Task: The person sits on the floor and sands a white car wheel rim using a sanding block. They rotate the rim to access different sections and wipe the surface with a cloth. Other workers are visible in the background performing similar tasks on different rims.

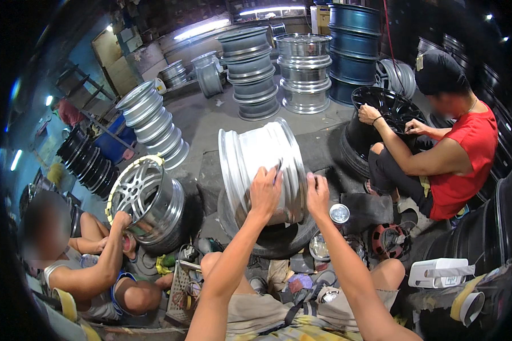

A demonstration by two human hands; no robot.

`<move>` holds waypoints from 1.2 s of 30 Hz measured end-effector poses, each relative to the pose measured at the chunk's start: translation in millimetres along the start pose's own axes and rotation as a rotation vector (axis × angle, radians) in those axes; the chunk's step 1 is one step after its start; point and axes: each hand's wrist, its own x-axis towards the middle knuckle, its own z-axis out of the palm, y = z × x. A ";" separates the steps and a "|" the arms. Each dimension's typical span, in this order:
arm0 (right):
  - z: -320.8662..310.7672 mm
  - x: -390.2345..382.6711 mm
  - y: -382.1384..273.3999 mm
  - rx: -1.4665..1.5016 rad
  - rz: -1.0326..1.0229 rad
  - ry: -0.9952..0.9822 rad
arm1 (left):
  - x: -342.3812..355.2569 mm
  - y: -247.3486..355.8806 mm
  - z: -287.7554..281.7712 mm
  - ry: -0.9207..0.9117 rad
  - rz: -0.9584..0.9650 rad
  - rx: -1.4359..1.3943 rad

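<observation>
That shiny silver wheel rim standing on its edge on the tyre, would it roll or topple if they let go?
Probably. The silver metal wheel rim stands on its round edge on a black tyre, so it might roll or tip. Both the left hand and right hand steady it. It looks rigid and fairly heavy.

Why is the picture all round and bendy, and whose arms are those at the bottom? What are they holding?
The camera sits on a person's head and looks down, so its wide lens bends the edges. The two arms belong to that person. The left hand holds a small thin tool against a silver wheel rim standing on its edge on a black tyre. The right hand steadies the rim. Two other people sit nearby working on their own rims, one silver, one black. More rims stand stacked behind.
</observation>
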 end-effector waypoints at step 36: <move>28.8 14.5 9.6 -0.125 -0.001 -0.066 | -30.1 23.4 62.2 0.222 0.048 -0.107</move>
